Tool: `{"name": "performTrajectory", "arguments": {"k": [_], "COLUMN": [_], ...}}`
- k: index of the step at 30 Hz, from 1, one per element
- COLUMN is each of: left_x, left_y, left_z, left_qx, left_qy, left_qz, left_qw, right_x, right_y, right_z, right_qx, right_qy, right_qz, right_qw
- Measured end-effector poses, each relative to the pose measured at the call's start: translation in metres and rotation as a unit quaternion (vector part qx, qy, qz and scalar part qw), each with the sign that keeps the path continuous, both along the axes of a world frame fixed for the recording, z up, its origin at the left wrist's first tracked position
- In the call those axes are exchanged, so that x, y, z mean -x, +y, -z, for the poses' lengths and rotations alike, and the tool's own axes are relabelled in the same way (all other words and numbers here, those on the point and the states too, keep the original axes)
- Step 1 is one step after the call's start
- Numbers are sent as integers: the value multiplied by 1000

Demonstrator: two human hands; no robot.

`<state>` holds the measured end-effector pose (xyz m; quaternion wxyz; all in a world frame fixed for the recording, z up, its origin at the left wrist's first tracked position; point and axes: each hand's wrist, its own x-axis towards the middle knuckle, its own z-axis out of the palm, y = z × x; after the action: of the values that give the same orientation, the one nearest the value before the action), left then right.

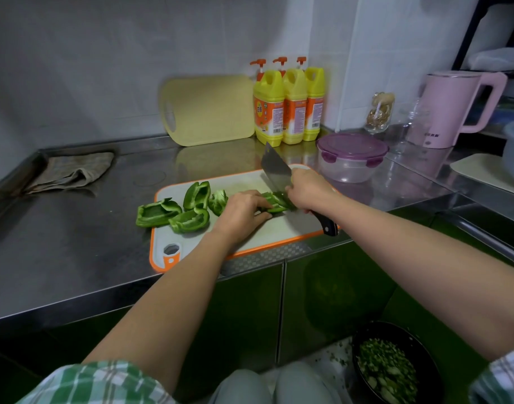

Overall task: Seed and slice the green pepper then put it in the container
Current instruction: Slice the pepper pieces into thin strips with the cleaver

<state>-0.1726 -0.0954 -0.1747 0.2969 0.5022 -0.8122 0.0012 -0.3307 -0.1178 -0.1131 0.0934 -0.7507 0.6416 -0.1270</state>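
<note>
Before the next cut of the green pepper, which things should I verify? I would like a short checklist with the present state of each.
1. Left hand holds the pepper piece on the cutting board: ok.
2. Right hand grips the cleaver by its handle: ok.
3. Left fingertips clear of the blade: cannot tell; they lie close to it.
4. Container ready for slices: not ok; its purple lid is on.
5. Waiting pepper pieces all on the board: not ok; the leftmost one hangs over the left edge.
</note>
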Motion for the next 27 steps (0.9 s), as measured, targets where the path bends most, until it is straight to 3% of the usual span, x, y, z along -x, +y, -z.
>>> {"name": "performTrajectory", "arguments": {"k": [9,27], "left_x": [0,1], "left_y": [2,3], "left_z": [2,5], "left_qx": [5,-9], "left_qy": [7,27], "left_qz": [0,-8], "left_qw": [1000,1000], "right_x": [11,14], "right_y": [11,16], "right_z": [-16,-17], "right_qx": [-103,-93], "right_qy": [66,37], "right_qz": [-38,-45], "right_qw": [992,994]}}
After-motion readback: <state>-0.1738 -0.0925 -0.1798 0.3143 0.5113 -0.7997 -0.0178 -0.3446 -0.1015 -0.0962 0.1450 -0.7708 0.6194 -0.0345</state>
